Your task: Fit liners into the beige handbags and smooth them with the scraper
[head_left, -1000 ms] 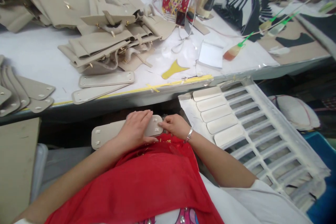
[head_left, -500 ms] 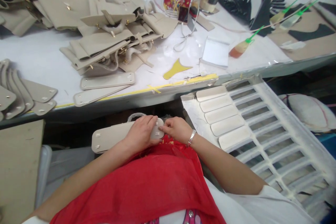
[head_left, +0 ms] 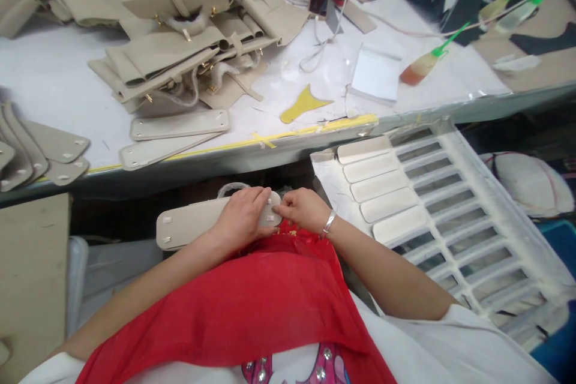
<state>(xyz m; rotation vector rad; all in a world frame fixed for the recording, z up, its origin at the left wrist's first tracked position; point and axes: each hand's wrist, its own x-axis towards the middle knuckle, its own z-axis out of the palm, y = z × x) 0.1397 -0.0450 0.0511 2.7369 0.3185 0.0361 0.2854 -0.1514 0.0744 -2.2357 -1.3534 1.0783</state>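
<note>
A long beige leather panel (head_left: 189,225) with small metal tabs at its corners lies across my lap, below the table edge. My left hand (head_left: 240,219) lies over its right part, fingers curled down on it. My right hand (head_left: 302,210), with a silver bracelet at the wrist, pinches at the panel's right end near a tab. Both hands meet at that end. A red cloth (head_left: 252,306) covers my lap beneath them.
A white slatted rack (head_left: 454,216) to my right holds several beige oblong pieces (head_left: 380,189). Two similar panels (head_left: 177,126) lie on the white table (head_left: 54,84), with stacked beige bag parts (head_left: 180,30), a yellow cutout (head_left: 303,105), glue bottles (head_left: 420,66) and a cardboard sheet (head_left: 31,276) at left.
My hands stayed on the panel's right end, with the right fingers drawing closer to the tab. The view shifted down a little.
</note>
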